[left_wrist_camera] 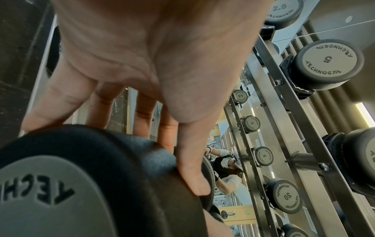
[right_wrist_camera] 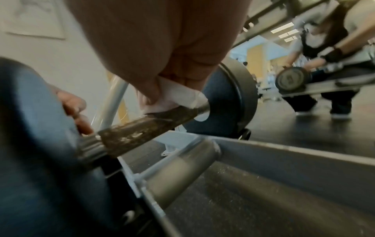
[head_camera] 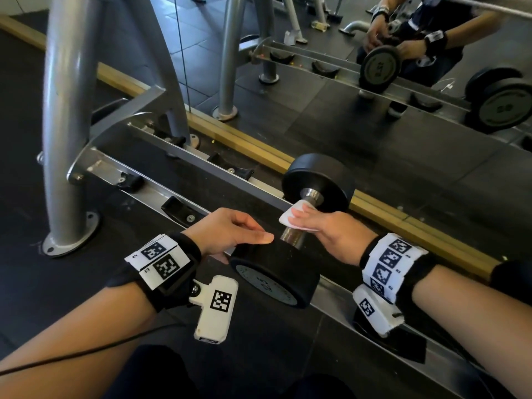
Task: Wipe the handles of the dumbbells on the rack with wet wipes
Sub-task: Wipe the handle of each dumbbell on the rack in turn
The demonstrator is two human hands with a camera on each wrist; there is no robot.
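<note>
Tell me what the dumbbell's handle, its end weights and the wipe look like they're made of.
Handle: metal, likely steel; shiny smooth collars, duller rough-textured grip.
End weights: probably rubber or urethane; matte black, no glare, grey moulded end cap.
Wipe: thin white nonwoven cloth or paper; it folds limply over the handle.

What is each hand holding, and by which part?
Right hand pinches the wet wipe over the dumbbell handle; left hand grips the near weight head.

Black dumbbell [head_camera: 275,269] across rack rails [head_camera: 161,194], white wipe [head_camera: 290,217] on handle [head_camera: 292,237]
</note>
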